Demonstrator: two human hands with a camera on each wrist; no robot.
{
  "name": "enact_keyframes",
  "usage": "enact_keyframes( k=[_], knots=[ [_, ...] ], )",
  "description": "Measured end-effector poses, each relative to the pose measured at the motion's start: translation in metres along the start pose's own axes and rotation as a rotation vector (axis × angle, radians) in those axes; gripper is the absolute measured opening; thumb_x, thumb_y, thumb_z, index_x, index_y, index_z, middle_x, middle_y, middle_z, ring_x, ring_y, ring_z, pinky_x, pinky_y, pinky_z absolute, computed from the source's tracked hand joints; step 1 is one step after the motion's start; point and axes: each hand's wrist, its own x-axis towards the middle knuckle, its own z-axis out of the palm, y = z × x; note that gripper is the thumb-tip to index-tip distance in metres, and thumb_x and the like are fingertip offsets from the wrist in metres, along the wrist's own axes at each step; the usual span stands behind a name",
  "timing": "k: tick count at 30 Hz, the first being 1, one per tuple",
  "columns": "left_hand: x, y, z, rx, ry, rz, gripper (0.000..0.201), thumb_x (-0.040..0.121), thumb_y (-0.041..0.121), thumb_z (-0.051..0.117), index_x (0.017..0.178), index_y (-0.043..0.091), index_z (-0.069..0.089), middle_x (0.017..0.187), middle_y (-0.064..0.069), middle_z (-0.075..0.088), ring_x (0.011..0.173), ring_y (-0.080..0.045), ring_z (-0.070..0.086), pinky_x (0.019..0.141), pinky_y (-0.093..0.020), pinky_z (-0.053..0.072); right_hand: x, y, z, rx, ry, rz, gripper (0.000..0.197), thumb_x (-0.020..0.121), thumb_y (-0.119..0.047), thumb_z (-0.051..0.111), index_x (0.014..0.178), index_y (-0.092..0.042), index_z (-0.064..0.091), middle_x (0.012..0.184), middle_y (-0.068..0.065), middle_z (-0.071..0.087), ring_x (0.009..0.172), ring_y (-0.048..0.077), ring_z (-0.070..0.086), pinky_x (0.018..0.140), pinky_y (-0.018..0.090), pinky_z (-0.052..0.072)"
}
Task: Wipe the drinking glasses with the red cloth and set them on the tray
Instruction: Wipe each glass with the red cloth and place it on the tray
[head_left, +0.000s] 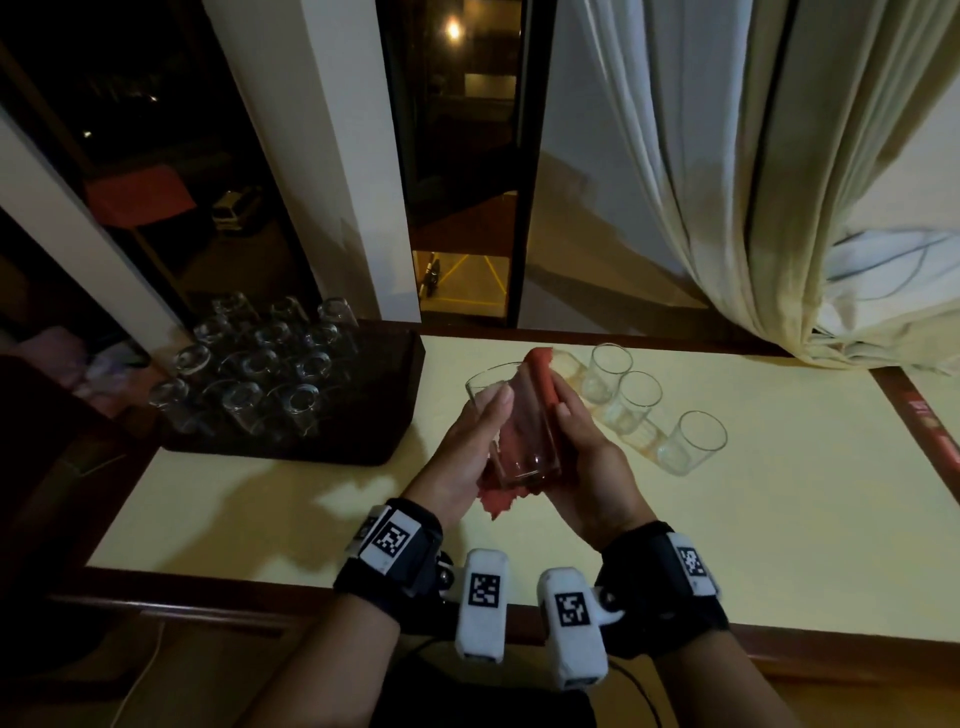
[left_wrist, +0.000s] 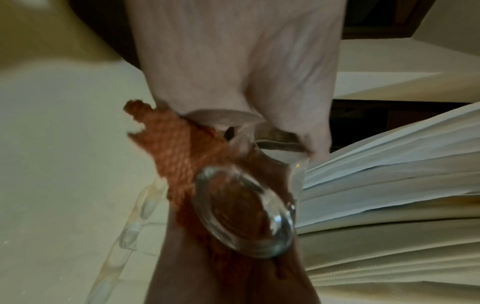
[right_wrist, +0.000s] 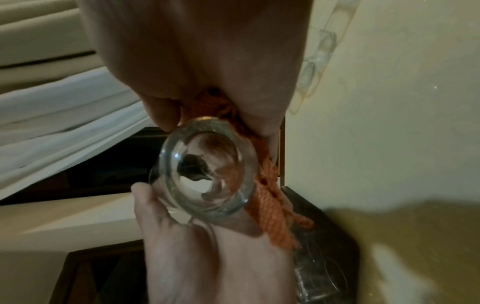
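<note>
Both hands hold one clear drinking glass (head_left: 522, 447) tilted above the table, its mouth pointing away from me. My left hand (head_left: 488, 415) grips its left side, thumb lying along the wall. My right hand (head_left: 566, 415) holds the red cloth (head_left: 540, 374) wrapped against the glass's right side and underside. The left wrist view shows the thick base (left_wrist: 246, 211) with the cloth (left_wrist: 171, 148) behind it. In the right wrist view the base (right_wrist: 207, 170) faces the camera and the cloth (right_wrist: 270, 205) hangs beside it. The black tray (head_left: 387, 415) sits at the left.
Several upturned glasses (head_left: 260, 364) fill the tray. Several upright glasses (head_left: 691, 441) stand in a row on the cream table (head_left: 779, 519) to the right of my hands. A curtain (head_left: 779, 208) hangs at the back right, over a dark window (head_left: 467, 156).
</note>
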Motion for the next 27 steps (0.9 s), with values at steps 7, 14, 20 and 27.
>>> enact_keyframes(
  k=[7, 14, 20, 27],
  knots=[
    [0.003, 0.006, 0.009, -0.130, 0.156, -0.076, 0.074, 0.100, 0.028, 0.058, 0.159, 0.016, 0.015, 0.142, -0.007, 0.056, 0.137, -0.022, 0.046, 0.116, -0.042, 0.034, -0.003, 0.002, 0.006, -0.128, 0.120, -0.065, 0.044, 0.107, -0.011, 0.039, 0.136, -0.040, 0.053, 0.142, 0.004, 0.060, 0.124, 0.028, 0.057, 0.080, 0.033, 0.055],
    [0.000, 0.010, 0.015, -0.165, 0.017, -0.053, 0.094, 0.071, 0.063, 0.075, 0.147, 0.019, 0.042, 0.140, -0.009, 0.059, 0.129, -0.023, 0.058, 0.105, -0.039, 0.050, -0.010, -0.014, -0.002, 0.222, 0.016, 0.023, 0.048, 0.104, -0.011, 0.033, 0.148, -0.023, 0.049, 0.141, 0.008, 0.062, 0.121, 0.029, 0.062, 0.077, 0.037, 0.058],
    [0.009, 0.007, 0.024, -0.131, 0.082, -0.043, 0.081, 0.098, 0.022, 0.061, 0.160, 0.020, 0.009, 0.151, -0.006, 0.047, 0.136, -0.020, 0.046, 0.106, -0.033, 0.035, -0.009, -0.014, -0.006, -0.088, 0.159, -0.086, 0.048, 0.107, -0.008, 0.037, 0.147, -0.030, 0.051, 0.136, 0.003, 0.065, 0.118, 0.039, 0.064, 0.084, 0.053, 0.057],
    [0.012, 0.005, 0.023, -0.112, -0.008, -0.012, 0.097, 0.067, 0.065, 0.081, 0.147, 0.024, 0.043, 0.143, -0.003, 0.058, 0.130, -0.019, 0.056, 0.110, -0.040, 0.044, -0.013, -0.024, -0.008, 0.179, 0.045, -0.012, 0.047, 0.105, -0.011, 0.032, 0.148, -0.023, 0.048, 0.141, 0.008, 0.062, 0.126, 0.028, 0.062, 0.098, 0.048, 0.052]
  ],
)
